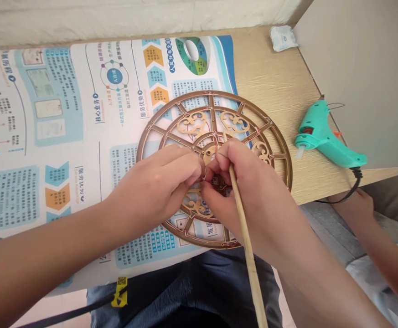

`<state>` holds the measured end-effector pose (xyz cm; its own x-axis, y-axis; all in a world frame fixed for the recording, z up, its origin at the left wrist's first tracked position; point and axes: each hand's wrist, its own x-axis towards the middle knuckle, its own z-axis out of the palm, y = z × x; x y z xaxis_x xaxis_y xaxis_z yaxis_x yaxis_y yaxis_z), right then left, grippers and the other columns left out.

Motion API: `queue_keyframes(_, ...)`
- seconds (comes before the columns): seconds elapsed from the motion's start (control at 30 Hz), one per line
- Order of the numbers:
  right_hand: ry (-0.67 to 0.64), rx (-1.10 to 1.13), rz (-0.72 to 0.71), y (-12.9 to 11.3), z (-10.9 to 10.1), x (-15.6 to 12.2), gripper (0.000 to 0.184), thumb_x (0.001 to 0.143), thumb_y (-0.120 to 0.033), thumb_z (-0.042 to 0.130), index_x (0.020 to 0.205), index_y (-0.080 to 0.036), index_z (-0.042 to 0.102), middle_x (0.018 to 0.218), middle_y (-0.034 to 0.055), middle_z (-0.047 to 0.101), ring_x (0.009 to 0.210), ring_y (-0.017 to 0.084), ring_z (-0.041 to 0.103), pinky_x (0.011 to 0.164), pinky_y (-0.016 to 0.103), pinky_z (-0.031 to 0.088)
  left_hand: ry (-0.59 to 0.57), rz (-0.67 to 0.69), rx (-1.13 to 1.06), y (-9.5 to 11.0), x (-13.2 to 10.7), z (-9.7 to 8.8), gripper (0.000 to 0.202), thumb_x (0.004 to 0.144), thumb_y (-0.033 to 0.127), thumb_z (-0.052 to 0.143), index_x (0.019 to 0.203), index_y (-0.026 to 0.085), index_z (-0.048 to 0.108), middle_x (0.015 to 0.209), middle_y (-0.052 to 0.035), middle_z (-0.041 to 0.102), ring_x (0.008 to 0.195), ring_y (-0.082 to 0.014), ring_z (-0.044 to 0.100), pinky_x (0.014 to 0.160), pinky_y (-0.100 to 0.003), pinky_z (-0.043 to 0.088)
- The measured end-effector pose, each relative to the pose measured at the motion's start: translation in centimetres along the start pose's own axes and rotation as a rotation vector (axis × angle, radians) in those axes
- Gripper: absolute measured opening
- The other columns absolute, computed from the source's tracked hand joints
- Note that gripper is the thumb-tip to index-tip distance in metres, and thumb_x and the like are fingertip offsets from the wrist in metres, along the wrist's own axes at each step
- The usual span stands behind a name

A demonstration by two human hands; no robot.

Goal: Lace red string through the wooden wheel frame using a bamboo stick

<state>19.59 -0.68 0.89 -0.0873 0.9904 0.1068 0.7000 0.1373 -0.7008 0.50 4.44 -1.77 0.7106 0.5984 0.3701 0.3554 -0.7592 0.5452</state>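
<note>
A round brown openwork frame (288, 168) with spokes and gold scroll ornaments lies flat in front of me. Thin red and white wires run along its rings and spokes. My left hand (164, 177) is closed over the middle of the frame, its fingertips pinching a thin wire (204, 173). Fingertip to fingertip with it, my right hand (253, 187) is closed too. A long wooden stick (248, 246) passes through the right hand's grip and slants down toward me. That hand's thumb and index finger are at the same wire. The fingers partly hide the hub.
A printed sheet (106, 59) covers much of the wooden table (263, 77). On the right lies a teal glue gun (332, 136), its black cord dropping past the edge. A white packet (282, 38) sits at the back. Another person's arm (366, 223) shows at lower right.
</note>
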Motion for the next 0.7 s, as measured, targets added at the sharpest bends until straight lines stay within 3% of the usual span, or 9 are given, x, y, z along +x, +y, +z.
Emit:
queue_keyframes(0.47, -0.069, 0.010, 0.034, 0.19, -0.29, -0.07, 0.039, 0.081, 0.001, 0.062, 0.084, -0.024, 0.033, 0.071, -0.0071, 0.049, 0.058, 0.010, 0.039, 0.051, 0.028, 0.032, -0.015, 0.037, 0.050, -0.25, -0.14, 0.17, 0.032, 0.100, -0.002, 0.051, 0.086, 0.021, 0.034, 0.103, 0.0034, 0.067, 0.094, -0.0152, 0.065, 0.073, -0.032, 0.048)
queue_keyframes(0.7, -0.093, 0.111, 0.016, 0.84, -0.66, -0.30, 0.036, 0.088, -0.001, 0.062, 0.089, -0.025, 0.035, 0.086, -0.0044, 0.062, 0.070, 0.011, 0.055, 0.064, 0.028, 0.042, -0.017, 0.013, 0.034, -0.21, -0.14, 0.17, 0.031, 0.101, 0.000, 0.051, 0.085, 0.021, 0.034, 0.102, 0.0033, 0.067, 0.094, -0.0149, 0.066, 0.073, -0.031, 0.048)
